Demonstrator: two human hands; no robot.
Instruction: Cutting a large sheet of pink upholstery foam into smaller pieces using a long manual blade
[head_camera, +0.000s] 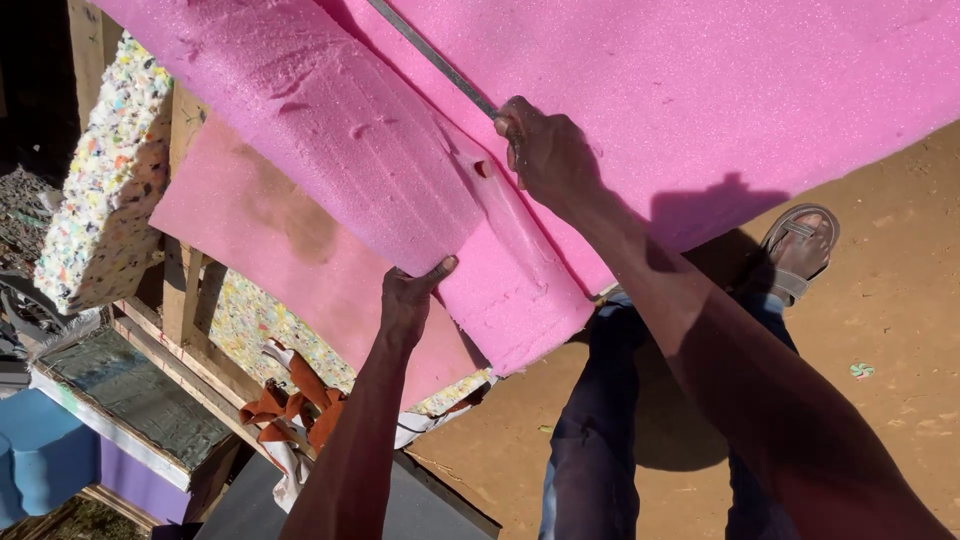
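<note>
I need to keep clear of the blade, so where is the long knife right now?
In the head view, the long knife lies at top centre, slanting across the pink foam sheet, its lower end gripped by the right hand.

A thick slab of bright pink foam (620, 90) fills the upper part of the view, tilted and sunlit. A long strip (400, 170) along its near edge is split away, its cut end ragged and gouged. A thin, dark metal blade (430, 55) lies slanted in the cut between strip and slab.
</note>
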